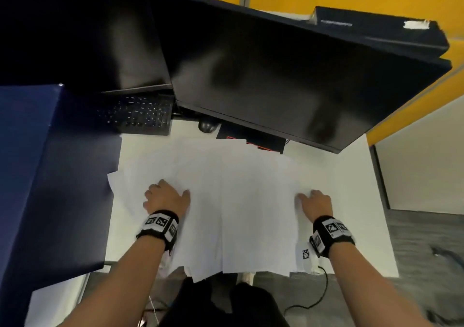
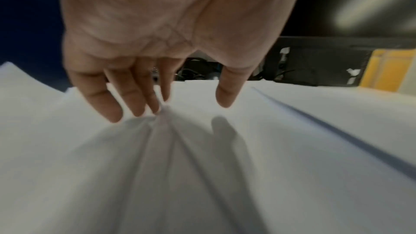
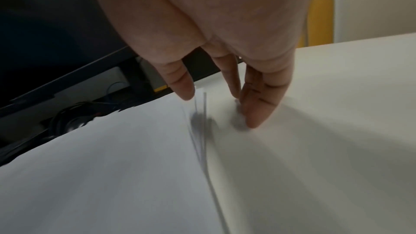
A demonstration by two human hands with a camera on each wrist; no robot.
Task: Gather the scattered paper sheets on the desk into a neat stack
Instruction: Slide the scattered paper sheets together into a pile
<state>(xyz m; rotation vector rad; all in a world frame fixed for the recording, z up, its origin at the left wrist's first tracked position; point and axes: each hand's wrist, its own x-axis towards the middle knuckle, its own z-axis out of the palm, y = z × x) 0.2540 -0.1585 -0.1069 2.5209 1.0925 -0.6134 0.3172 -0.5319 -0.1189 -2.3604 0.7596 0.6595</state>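
**Paper sheets spread between two hands on a white desk**

Paper sheets (image 1: 238, 201) lie overlapped across the middle of the white desk (image 1: 351, 188), loosely fanned and not squared; their exact number cannot be counted, since the edges blur together, though several separate corners jut out at the left and over the near edge; all that show are blank, with no writing to read.

Two hands are on them, one at each side; the left hand (image 1: 164, 197) rests on the left part of the spread, its fingers (image 2: 133, 99) extended and pointing down, the tips touching the paper where it puckers into a few ridges; the thumb stands apart and nothing is gripped. The right hand (image 1: 315, 203) is at the right edge of the sheets; its fingers (image 3: 258, 102) are straight, with the tips down on the desk just beside the layered edges; the thumb is over the top sheet, and I cannot tell whether it touches.

Each wrist carries one black band (image 1: 159, 226) with square black-and-white coded tags; a similar tag (image 1: 305, 253) lies on the desk near the right wrist.

Two dark monitors (image 1: 288, 75) stand behind; one keyboard (image 1: 140, 115) and one mouse (image 1: 207, 125) sit under them; no brand is legible.
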